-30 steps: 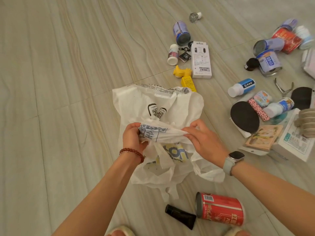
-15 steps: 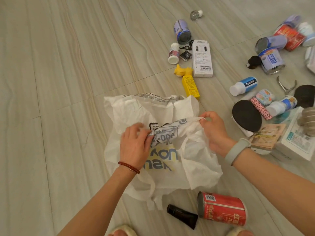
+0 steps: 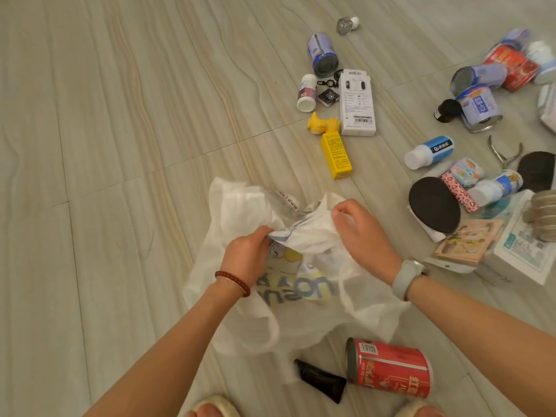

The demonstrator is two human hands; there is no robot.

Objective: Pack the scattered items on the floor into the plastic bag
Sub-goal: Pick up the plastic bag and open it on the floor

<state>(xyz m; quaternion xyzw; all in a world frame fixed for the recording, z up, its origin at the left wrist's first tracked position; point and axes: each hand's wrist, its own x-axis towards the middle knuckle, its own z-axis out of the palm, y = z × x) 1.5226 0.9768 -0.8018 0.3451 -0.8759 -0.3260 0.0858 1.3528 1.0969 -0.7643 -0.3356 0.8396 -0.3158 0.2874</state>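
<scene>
Plastic bag [image 3: 270, 299]: centre frame, on the floor [image 3: 120, 145], mouth not yet spread. Left hand [image 3: 245, 257] and right hand [image 3: 361, 233] both pinch its crumpled film. Cans, bottles, boxes lie loose at upper right; red can [image 3: 391, 368] at lower centre. Packing apparently not begun.

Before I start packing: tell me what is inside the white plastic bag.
Nothing can be made out inside the plastic bag. The left hand and right hand grip its bunched top, and the crumpled film hides the interior; only its yellow and blue print shows.
</scene>
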